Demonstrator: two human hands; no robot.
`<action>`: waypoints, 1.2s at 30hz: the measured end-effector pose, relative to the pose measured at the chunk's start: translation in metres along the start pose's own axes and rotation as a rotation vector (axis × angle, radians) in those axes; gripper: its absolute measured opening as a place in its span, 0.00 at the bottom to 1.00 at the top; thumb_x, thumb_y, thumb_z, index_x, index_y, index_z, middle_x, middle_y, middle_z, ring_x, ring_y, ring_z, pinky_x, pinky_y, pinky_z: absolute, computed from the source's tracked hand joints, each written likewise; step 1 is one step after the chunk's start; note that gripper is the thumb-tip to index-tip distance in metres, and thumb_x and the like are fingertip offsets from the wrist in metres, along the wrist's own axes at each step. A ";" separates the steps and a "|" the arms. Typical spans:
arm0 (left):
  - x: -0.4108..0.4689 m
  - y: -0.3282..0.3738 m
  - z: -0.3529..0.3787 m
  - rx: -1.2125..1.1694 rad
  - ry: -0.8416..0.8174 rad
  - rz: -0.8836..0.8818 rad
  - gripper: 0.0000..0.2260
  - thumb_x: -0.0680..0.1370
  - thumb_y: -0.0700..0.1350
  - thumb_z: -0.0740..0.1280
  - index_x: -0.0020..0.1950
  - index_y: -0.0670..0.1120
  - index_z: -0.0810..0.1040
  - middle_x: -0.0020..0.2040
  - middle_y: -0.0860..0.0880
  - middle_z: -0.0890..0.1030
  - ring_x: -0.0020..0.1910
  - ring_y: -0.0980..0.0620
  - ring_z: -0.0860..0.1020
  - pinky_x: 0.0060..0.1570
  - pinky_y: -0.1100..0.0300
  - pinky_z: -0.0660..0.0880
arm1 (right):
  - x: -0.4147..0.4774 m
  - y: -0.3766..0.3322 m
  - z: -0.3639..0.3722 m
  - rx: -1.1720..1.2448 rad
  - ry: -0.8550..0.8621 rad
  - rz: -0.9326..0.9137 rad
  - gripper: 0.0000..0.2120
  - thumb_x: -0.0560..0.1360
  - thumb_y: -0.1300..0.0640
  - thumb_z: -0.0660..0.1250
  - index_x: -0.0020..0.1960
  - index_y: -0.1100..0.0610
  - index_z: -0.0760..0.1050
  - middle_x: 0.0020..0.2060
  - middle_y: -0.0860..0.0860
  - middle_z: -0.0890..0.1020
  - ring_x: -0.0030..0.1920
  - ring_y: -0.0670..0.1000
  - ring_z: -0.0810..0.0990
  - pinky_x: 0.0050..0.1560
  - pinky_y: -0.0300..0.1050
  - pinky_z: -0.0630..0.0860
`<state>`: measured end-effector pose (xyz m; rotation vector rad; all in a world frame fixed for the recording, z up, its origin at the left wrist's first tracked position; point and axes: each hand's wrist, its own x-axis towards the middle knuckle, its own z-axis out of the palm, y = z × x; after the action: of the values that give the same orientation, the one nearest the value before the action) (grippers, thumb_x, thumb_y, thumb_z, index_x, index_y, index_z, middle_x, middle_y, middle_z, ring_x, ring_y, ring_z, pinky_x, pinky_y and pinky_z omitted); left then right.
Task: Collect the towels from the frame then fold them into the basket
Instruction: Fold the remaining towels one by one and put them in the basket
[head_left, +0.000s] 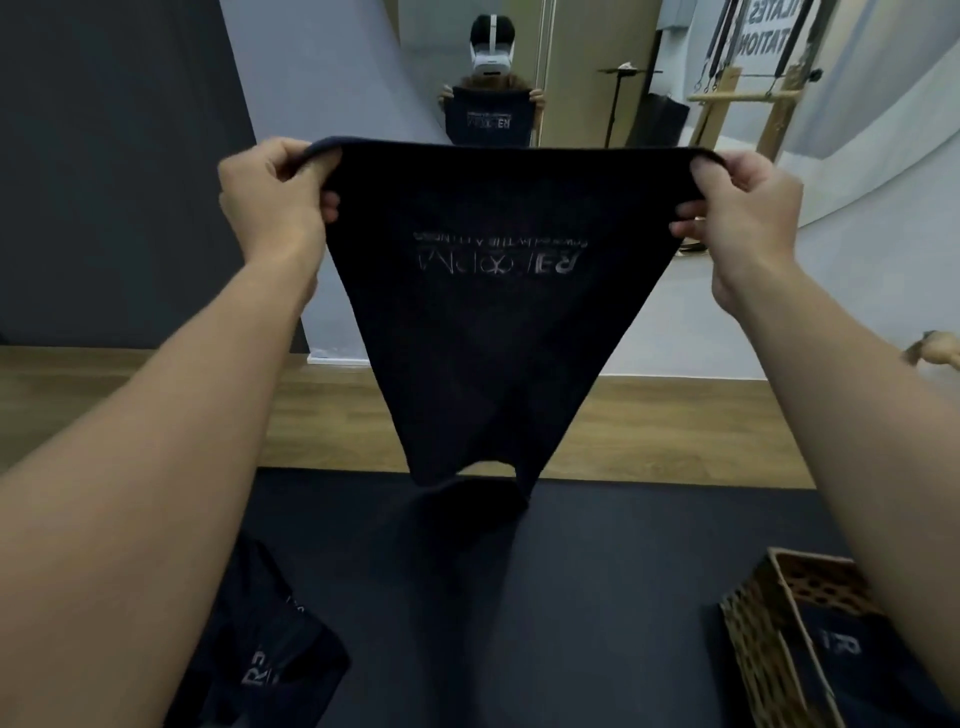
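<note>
While hands (270, 192) (743, 202) grip a towel (483, 322), the basket (761, 618) apparently holds a folded towel (857, 665).

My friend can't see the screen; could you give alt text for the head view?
A person holds a dark towel with pale lettering, left hand and right hand each gripping a top corner. At lower right a woven basket holds a second towel; loose towels lie at lower left on a black mat.

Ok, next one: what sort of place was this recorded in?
Most likely a pilates studio. The partly hidden wall lettering seems to read Pilates Station, a light wooden frame with hanging black straps stands at upper right, and a tall wall mirror faces the person.
</note>
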<state>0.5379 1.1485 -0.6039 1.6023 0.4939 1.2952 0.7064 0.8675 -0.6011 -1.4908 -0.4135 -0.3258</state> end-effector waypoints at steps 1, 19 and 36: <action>-0.013 0.003 -0.008 0.012 -0.004 0.012 0.08 0.76 0.44 0.70 0.38 0.54 0.80 0.37 0.51 0.81 0.33 0.56 0.78 0.33 0.64 0.76 | -0.015 -0.001 -0.008 0.001 -0.009 -0.001 0.06 0.79 0.57 0.65 0.44 0.51 0.79 0.37 0.48 0.81 0.32 0.45 0.77 0.36 0.40 0.78; -0.230 -0.129 -0.106 0.352 -0.213 -0.350 0.16 0.80 0.47 0.67 0.34 0.42 0.70 0.31 0.52 0.69 0.30 0.56 0.66 0.36 0.57 0.65 | -0.215 0.130 -0.093 -0.220 -0.308 0.445 0.13 0.78 0.64 0.63 0.35 0.59 0.76 0.26 0.51 0.73 0.27 0.50 0.71 0.28 0.41 0.72; -0.181 -0.360 -0.016 0.480 -0.243 -0.838 0.05 0.75 0.47 0.74 0.39 0.51 0.82 0.42 0.50 0.83 0.42 0.50 0.82 0.49 0.56 0.80 | -0.159 0.365 -0.007 -0.408 -0.286 0.868 0.07 0.77 0.66 0.68 0.42 0.59 0.76 0.37 0.55 0.79 0.34 0.52 0.80 0.29 0.41 0.81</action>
<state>0.5521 1.1702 -1.0064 1.6148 1.2230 0.3549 0.7320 0.8748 -0.9978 -1.9722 0.1146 0.5267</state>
